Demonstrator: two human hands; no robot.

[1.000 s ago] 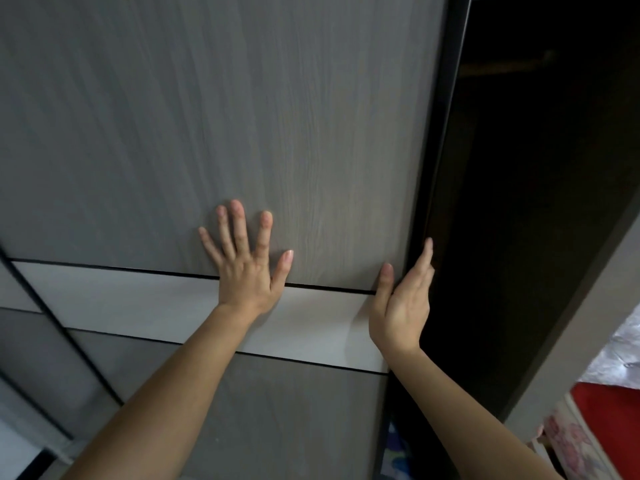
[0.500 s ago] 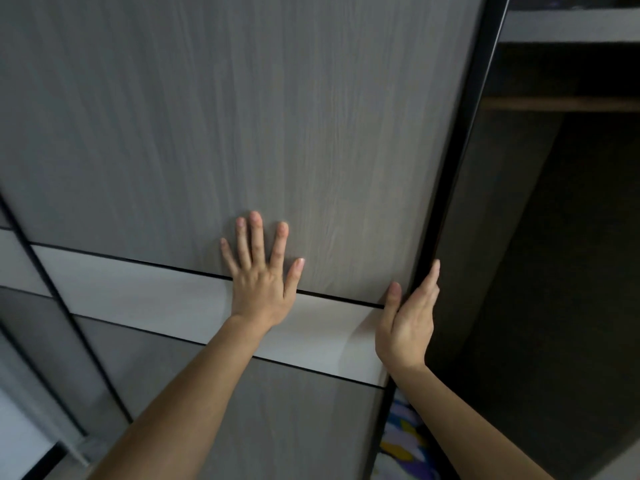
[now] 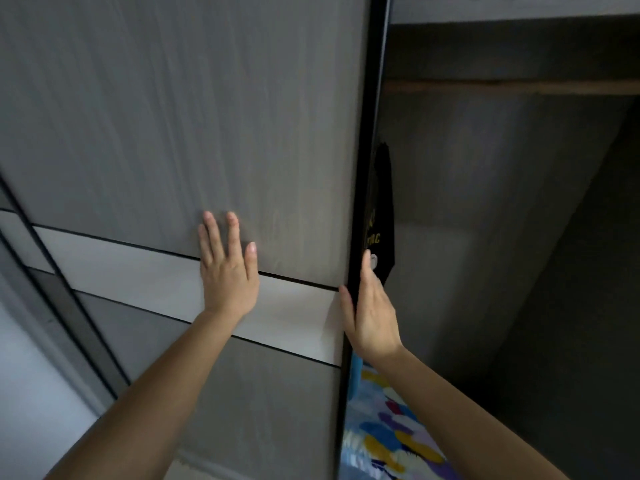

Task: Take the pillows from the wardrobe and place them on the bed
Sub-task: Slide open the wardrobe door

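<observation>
Grey-wood wardrobe door (image 3: 173,116) slid further left than a second ago | left hand (image 3: 227,275) flat, open, pressing | right hand (image 3: 372,313) loosely curled on door edge | patterned pillow (image 3: 384,427) now exposed below, reachable.

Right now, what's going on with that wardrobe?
A person has both hands on a grey sliding wardrobe door. The left hand lies flat on its front; the right hand is at its black edge. The wardrobe's right side stands open, showing colourful patterned fabric low down, possibly a pillow. Nothing is out yet.
</observation>
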